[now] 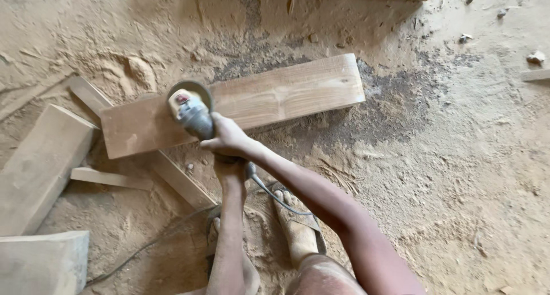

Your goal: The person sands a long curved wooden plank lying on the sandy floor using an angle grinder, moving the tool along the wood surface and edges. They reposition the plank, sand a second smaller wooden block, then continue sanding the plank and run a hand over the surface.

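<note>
Sanding pass in hand on the wooden plank, which lies across the sawdust-covered floor, its left end propped on thin wood strips. Angle grinder sits with its disc on the plank's left portion, near the top edge. Progress, as a judgement: the right half of the plank looks paler and smoother, the left end darker and rougher, so roughly half looks dressed and the left end plus edges are left; cannot confirm from one view. Thick sawdust all around fits a lot of material already off. Right hand is wrapped closed around the grinder body just behind the head, fingers curled tight, thumb on top. Left hand sits directly under and behind it at the tail of the tool, mostly hidden by the right wrist; cannot tell how its fingers lie. Power cable trails back from the tool between the sandalled feet. More cut boards lie to the left, well clear of the disc.
</note>
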Demonstrator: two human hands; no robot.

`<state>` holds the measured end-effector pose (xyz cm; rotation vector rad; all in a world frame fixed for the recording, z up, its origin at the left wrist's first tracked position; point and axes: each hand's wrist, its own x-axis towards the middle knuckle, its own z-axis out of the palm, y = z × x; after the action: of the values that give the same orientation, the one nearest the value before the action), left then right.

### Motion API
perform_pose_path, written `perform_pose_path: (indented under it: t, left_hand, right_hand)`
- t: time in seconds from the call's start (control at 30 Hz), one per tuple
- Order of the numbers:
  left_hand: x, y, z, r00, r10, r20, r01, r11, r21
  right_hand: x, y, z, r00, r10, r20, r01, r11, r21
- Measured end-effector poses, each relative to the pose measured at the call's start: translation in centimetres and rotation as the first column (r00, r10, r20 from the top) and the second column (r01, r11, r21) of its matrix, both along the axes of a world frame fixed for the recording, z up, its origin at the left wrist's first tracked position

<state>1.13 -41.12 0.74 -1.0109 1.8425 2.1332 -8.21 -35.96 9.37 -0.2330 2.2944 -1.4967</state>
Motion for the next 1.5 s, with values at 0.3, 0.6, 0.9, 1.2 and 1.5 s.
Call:
perform_pose_path:
  t: [0.3,0.6,0.9,1.2,1.5]
  left_hand:
    - [0.0,0.0,0.3,1.0,0.012,0.009,-0.011,0.988,-0.154]
    - [-0.9,4.2,-0.2,0.994,-0.111,-0.014,0.107,0.976,-0.187]
    - [-2.1,10.4,-1.2,0.922,-0.385,-0.036,0.364,0.897,-0.25]
    - [-2.8,15.8,1.7,0.864,-0.488,0.123,0.501,0.857,-0.122]
    - [-3.6,23.6,2.7,0.737,-0.648,0.193,0.676,0.718,-0.167]
  right_hand:
    - [-1.1,-0.2,0.4,0.993,0.039,0.108,-0.041,0.999,0.009]
    - [-0.6,3.7,0.0,0.992,-0.026,0.125,0.018,0.998,0.066]
    - [-0.4,10.2,0.3,0.981,-0.147,0.123,0.14,0.988,0.068]
    - [0.0,16.4,0.4,0.947,-0.259,0.188,0.289,0.945,-0.155]
    - [0.5,24.2,1.5,0.876,-0.443,0.191,0.456,0.889,-0.032]
